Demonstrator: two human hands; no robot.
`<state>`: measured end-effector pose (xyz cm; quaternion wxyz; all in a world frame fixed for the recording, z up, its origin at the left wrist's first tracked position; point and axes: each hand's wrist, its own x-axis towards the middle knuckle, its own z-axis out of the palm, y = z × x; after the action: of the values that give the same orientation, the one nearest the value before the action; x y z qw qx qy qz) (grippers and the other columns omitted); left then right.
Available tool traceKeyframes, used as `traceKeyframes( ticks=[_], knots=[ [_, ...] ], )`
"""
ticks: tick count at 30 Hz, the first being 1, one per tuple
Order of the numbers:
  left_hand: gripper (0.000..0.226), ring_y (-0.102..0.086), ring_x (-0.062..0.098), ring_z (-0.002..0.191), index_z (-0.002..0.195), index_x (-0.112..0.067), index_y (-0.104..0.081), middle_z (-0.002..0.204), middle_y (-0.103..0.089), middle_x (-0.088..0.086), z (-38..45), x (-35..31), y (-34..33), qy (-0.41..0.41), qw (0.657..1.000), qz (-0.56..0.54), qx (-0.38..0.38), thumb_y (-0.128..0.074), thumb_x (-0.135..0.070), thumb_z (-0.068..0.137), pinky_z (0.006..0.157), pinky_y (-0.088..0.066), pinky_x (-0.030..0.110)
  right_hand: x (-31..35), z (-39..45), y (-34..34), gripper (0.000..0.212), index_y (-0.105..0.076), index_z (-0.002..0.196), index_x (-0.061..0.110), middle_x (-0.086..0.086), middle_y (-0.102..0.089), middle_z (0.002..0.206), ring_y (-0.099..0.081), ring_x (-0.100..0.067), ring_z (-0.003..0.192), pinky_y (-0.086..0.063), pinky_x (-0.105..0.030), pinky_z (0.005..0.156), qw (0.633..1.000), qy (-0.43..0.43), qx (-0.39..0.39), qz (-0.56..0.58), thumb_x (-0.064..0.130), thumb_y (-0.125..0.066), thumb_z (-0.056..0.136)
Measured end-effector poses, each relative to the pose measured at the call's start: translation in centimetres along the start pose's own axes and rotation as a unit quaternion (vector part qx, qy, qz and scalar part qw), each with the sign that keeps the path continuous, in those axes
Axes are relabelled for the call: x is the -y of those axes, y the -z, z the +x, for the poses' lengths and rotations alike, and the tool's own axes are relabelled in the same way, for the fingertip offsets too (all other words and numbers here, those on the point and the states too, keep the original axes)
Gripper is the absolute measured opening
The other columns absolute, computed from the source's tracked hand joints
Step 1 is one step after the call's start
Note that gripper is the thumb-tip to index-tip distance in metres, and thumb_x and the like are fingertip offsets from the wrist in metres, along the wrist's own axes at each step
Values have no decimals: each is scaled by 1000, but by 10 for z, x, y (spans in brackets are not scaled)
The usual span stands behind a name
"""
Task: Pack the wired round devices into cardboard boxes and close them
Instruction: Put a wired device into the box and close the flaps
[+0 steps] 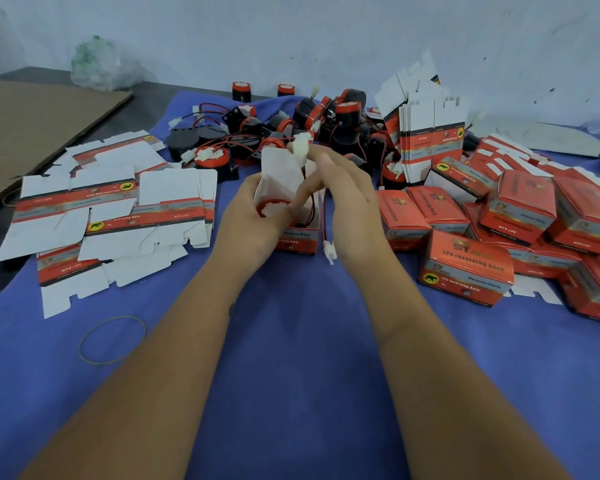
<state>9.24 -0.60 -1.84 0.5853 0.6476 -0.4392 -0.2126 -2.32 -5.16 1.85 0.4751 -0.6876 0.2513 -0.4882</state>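
My left hand (248,216) grips an open red and white cardboard box (297,239) at the middle of the blue cloth. A round red and black device (274,206) sits inside the box, partly hidden by my fingers. My right hand (340,188) pinches the device's red and black wires near a white connector (300,148) above the box. A second white connector (329,251) dangles over the box's right side. The box's top flap (278,162) stands upright.
A pile of loose wired round devices (326,119) lies behind the box. Flat unfolded boxes (111,209) lie at the left, a stack of flat ones (430,136) stands at back right, and several closed red boxes (468,268) fill the right. A rubber band (111,339) lies front left.
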Motion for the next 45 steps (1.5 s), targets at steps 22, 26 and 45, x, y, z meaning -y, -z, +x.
traceKeyframes(
  ticks=[22,26,45],
  knots=[
    [51,-57,-14,81,132,-26,-43,99,-55,-22,7,13,-5,-3,999,36,-33,-69,-28,88,58,-40,-1,-23,-2,3,34,-70,110,15,14,-60,83,-44,-14,102,-23,-34,93,868,218,-83,-438,9,-72,77],
    [59,-55,-13,82,134,-28,-41,98,-56,-24,6,14,-4,-3,998,31,-63,-73,-33,84,57,-40,0,-26,-1,5,39,-66,119,15,-2,-69,103,-57,-28,107,-20,-36,95,840,207,-61,-498,16,-71,81],
    [51,-54,-16,84,130,-26,-45,105,-57,-21,8,15,-3,-8,998,37,-59,-70,-33,86,59,-39,0,-35,2,1,7,-59,80,7,-1,-45,96,-46,-22,95,-36,-24,77,936,105,-25,-335,3,-63,80]
  ],
)
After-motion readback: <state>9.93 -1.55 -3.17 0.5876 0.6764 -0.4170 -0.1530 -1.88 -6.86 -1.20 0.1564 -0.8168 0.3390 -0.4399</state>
